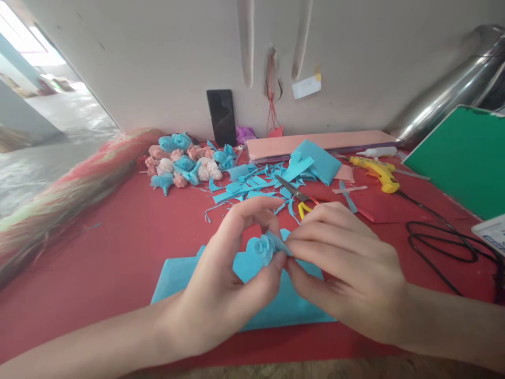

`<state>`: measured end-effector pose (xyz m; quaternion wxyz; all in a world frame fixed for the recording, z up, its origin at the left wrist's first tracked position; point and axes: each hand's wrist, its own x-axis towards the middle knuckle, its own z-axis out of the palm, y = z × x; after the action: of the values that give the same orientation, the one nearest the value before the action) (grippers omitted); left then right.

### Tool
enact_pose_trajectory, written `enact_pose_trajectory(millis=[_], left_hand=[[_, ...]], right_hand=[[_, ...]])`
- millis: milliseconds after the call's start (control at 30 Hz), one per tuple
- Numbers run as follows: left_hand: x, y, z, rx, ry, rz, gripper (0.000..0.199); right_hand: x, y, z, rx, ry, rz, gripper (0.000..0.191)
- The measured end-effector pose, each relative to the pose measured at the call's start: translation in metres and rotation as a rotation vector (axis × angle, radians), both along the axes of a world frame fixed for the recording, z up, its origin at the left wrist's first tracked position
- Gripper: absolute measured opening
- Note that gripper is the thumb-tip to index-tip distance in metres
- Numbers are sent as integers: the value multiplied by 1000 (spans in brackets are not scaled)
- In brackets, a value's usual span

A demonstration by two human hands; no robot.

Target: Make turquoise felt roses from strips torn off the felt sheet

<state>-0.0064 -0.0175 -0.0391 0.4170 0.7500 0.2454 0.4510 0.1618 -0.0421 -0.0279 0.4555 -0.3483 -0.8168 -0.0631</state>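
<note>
Between my two hands is a small blue paper rose (262, 249), its curled petals facing me. My left hand (232, 279) pinches its base between thumb and fingers. The fingertips of my right hand (347, 258) close on the rose's right side, where a petal edge tapers to a point. Blue crepe paper (177, 276) lies flat on the red table beneath both hands. Just beyond my right hand lie scissors (296, 193) with red and yellow handles, partly hidden by that hand.
Blue paper scraps (248, 187) cover the middle. Finished paper roses (185, 162) cluster at back left, near a standing phone (221, 117). A folded blue paper stack (315, 162) lies behind the scissors. At right are a yellow glue gun (376, 172), its black cord (437, 252) and a green board (461, 158).
</note>
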Motion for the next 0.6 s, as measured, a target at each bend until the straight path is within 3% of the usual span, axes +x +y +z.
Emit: enact_pose_trajectory(millis=[300,600], left_hand=[[-5,4,3,79,62,-70,51],[-9,9,13,136,115,-196,53]], right_hand=[[-1,1,-3,122,-128,-44,12],[-1,0,-2,85,-130,-23,16]])
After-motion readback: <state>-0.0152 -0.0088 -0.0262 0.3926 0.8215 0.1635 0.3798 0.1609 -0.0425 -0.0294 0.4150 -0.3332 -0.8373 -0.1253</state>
